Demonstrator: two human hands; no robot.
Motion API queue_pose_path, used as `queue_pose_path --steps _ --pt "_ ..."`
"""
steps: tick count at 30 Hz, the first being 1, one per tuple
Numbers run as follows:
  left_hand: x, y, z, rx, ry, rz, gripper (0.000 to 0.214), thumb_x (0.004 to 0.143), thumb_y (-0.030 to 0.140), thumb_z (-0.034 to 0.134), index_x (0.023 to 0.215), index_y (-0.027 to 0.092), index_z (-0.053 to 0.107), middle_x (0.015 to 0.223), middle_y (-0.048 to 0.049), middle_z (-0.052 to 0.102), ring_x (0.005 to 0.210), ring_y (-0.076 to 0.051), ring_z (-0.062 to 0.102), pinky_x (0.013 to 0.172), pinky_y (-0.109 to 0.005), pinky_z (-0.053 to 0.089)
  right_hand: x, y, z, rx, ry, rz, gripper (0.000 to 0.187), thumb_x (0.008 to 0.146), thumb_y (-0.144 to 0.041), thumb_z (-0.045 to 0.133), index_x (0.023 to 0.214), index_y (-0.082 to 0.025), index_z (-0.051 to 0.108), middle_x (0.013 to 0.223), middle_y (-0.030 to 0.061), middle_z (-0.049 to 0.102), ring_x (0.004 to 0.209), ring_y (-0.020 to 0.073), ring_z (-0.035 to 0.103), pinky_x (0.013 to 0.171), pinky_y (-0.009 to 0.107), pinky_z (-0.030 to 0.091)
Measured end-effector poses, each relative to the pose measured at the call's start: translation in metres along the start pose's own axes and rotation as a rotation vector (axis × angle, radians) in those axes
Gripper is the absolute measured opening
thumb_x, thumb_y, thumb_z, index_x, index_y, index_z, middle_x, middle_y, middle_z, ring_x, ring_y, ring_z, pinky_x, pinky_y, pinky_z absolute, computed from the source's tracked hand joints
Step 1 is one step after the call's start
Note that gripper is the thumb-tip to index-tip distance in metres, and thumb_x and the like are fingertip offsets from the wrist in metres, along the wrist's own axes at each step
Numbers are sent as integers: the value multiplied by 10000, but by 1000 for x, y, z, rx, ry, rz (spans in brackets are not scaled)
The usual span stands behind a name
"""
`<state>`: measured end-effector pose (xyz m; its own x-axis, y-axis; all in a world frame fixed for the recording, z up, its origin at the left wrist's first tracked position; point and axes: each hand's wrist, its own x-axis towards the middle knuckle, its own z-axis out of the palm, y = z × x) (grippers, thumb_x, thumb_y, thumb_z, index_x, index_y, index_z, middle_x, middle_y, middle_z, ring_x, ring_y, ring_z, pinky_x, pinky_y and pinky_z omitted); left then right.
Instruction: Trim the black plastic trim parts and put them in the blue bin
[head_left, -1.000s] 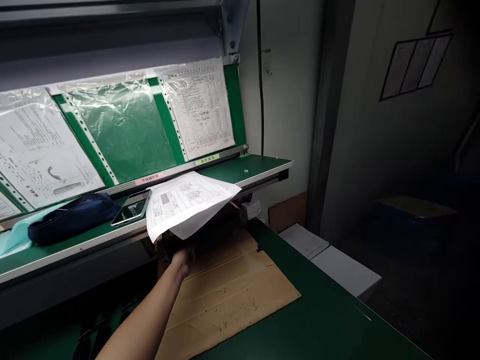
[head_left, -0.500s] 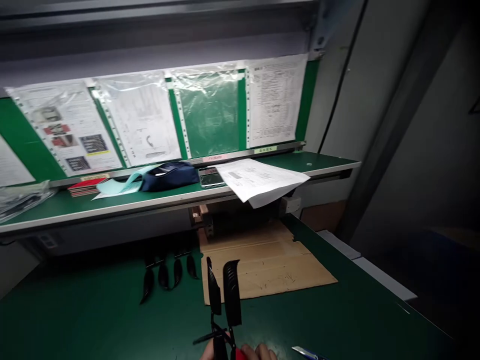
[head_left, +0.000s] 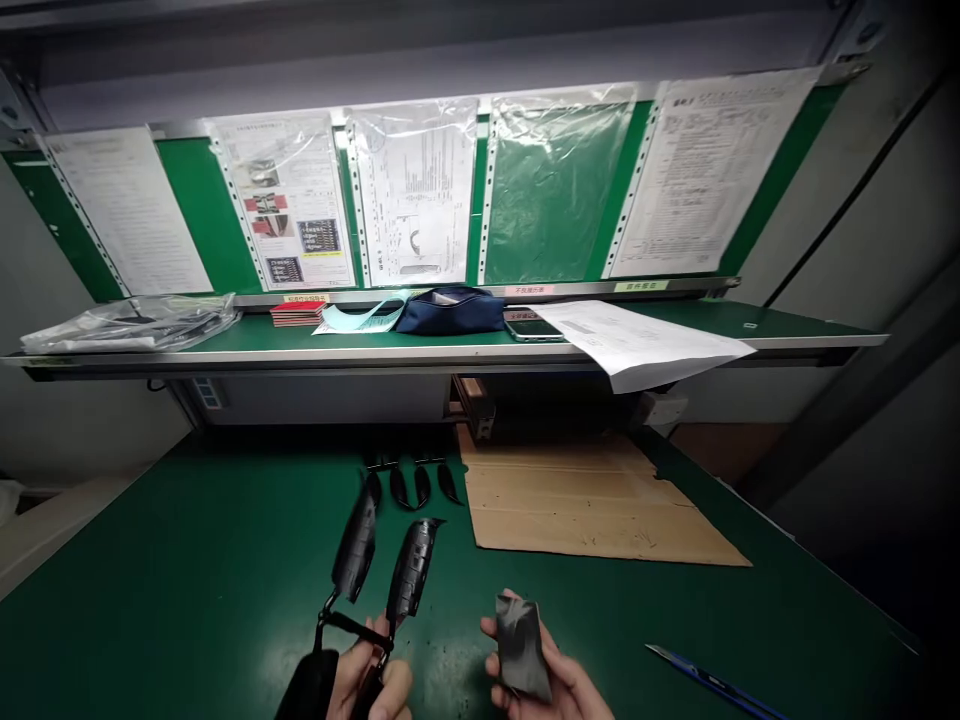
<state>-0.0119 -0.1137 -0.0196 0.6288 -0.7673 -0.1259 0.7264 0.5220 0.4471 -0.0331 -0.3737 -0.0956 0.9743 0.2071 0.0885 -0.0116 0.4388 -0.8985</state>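
My left hand (head_left: 386,685) is closed around a black plastic frame (head_left: 354,550) with two long curved blades pointing up and away, joined by a thin crossbar. The frame's lower end runs out of view at the bottom edge. To the right, clear of the frame, my right hand (head_left: 570,685) grips a small dark grey rectangular piece (head_left: 523,648), like folded sandpaper, between thumb and fingers. A blue craft knife (head_left: 712,680) lies on the green table right of this hand, its tip pointing to the upper left.
Several smaller black curved parts (head_left: 421,487) lie farther back on the table (head_left: 225,560). A cardboard sheet (head_left: 600,510) covers the back right. Above, a shelf (head_left: 360,355) carries a navy pouch (head_left: 454,312), a phone (head_left: 532,328), overhanging paper (head_left: 645,340) and plastic bags (head_left: 135,325).
The view has swung right to left and more of both hands shows. The hands, close together before, are now apart, the black frame left and the grey piece right. A red patch by the right hand no longer shows.
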Motion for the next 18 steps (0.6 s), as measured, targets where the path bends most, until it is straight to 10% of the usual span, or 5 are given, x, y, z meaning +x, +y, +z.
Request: queue_pose_path --steps 4,8,11,18 --pt "-13 -2 -4 -94 -53 -102 504 858 516 496 495 166 501 364 55 308 334 -50 198 447 -226 202 9 -31 50 -227 88 -72 498 982 -377 55 1391 -344 338 1218 84 628 865 209 682 656 367 598" --pt "-14 -8 3 -59 57 1 341 747 503 669 696 169 622 478 32 459 372 -49 310 452 -232 197 14 -63 83 -913 127 -291 405 947 -333 438 1351 -312 413 1362 96 487 1162 243 542 856 341 553" --pt "-7 -17 4 -73 144 72 354 747 465 683 980 203 635 483 37 500 343 -50 306 434 -221 177 21 -74 90 -1349 7 -492 427 922 -216 472 1340 -298 442 1364 92 462 1228 263 449 931 401 496" --pt "7 -23 0 -98 148 15 252 787 425 637 739 178 616 419 35 462 312 -51 300 399 -207 161 36 -74 80 -1521 -188 -595 430 903 -142 432 1316 -257 466 1307 106 514 1168 253 460 880 399 481"
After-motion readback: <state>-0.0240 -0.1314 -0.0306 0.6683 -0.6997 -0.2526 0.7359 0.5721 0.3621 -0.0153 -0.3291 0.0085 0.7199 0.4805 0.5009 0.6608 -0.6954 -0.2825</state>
